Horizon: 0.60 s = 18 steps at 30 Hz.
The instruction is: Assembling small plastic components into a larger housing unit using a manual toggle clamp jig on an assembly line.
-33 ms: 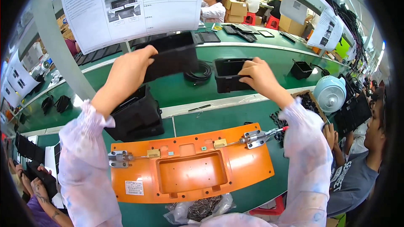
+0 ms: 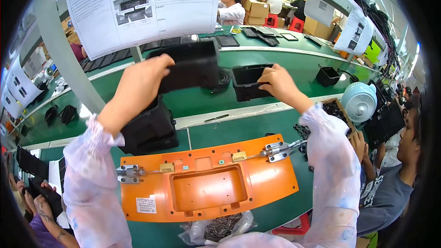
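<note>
My left hand (image 2: pixel 140 82) is closed on the edge of a large black plastic housing (image 2: pixel 190 66), held up over the green work surface. Below that hand stands another black housing (image 2: pixel 149 131), partly covered by my wrist. My right hand (image 2: pixel 281 84) pinches the rim of a smaller open black box (image 2: pixel 248 91) on the far green strip. A coil of black cable (image 2: pixel 223 79) lies between the two, partly hidden by the raised housing. Nearest me is an orange fixture (image 2: pixel 268 179) with a rectangular recess and a metal toggle clamp (image 2: pixel 278 151) at its right end.
A bag of screws (image 2: pixel 223 227) sits at the fixture's near edge. To the right are a box of small black parts (image 2: pixel 337 112) and a pale blue fan (image 2: pixel 359 103). A metal post (image 2: pixel 69 55) and a hanging paper sheet (image 2: pixel 144 14) rise at the left; people sit either side.
The large housing in my left hand has come down slightly and tipped, so its open top no longer shows. My right hand and the smaller box have shifted barely leftward.
</note>
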Each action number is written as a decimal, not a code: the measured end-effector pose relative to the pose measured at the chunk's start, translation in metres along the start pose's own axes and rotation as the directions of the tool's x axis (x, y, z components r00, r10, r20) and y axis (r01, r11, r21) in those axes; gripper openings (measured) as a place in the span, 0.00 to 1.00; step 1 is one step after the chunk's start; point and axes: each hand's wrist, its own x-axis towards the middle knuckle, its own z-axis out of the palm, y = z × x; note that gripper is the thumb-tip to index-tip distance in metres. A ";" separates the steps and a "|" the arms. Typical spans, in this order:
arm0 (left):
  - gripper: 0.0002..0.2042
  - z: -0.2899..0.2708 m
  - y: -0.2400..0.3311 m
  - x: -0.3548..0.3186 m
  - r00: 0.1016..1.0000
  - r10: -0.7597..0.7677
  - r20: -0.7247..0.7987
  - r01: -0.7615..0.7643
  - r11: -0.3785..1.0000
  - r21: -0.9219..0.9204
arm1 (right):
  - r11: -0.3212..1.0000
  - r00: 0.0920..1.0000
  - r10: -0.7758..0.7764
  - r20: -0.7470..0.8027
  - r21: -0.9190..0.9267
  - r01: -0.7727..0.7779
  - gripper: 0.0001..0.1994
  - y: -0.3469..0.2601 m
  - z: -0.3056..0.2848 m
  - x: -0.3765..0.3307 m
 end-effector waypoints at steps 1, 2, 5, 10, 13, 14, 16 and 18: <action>0.08 -0.003 0.010 -0.010 0.996 0.070 -0.048 -0.069 0.997 0.016 | 1.000 1.000 0.010 0.026 0.007 -0.010 0.09 0.005 0.023 0.003; 0.09 -0.005 0.025 -0.015 0.991 0.120 -0.055 -0.119 0.993 0.022 | 0.999 0.997 0.037 0.063 -0.004 -0.037 0.10 0.014 0.037 0.002; 0.13 -0.032 0.064 -0.038 0.973 0.228 -0.048 -0.222 0.970 0.099 | 0.999 0.998 -0.031 0.048 -0.039 0.033 0.08 0.011 0.074 0.015; 0.15 -0.054 0.110 -0.058 0.951 0.293 -0.100 -0.297 0.954 -0.026 | 0.988 0.997 0.015 0.077 -0.155 -0.003 0.06 0.013 0.086 0.022; 0.17 -0.065 0.138 -0.075 0.969 0.236 -0.075 -0.246 0.953 -0.178 | 0.974 0.994 -0.027 0.108 -0.219 0.050 0.07 0.021 0.091 0.024; 0.17 -0.068 0.148 -0.082 0.977 0.210 -0.049 -0.215 0.947 -0.237 | 0.982 0.997 -0.038 0.061 -0.183 0.048 0.06 0.021 0.090 0.024; 0.16 -0.069 0.159 -0.096 0.985 0.168 0.031 -0.148 0.931 -0.334 | 0.973 0.989 0.039 0.144 -0.232 -0.005 0.08 0.019 0.084 0.032; 0.15 -0.066 0.168 -0.110 0.986 0.152 0.073 -0.118 0.931 -0.347 | 0.971 0.993 0.026 0.116 -0.238 0.002 0.08 0.013 0.083 0.036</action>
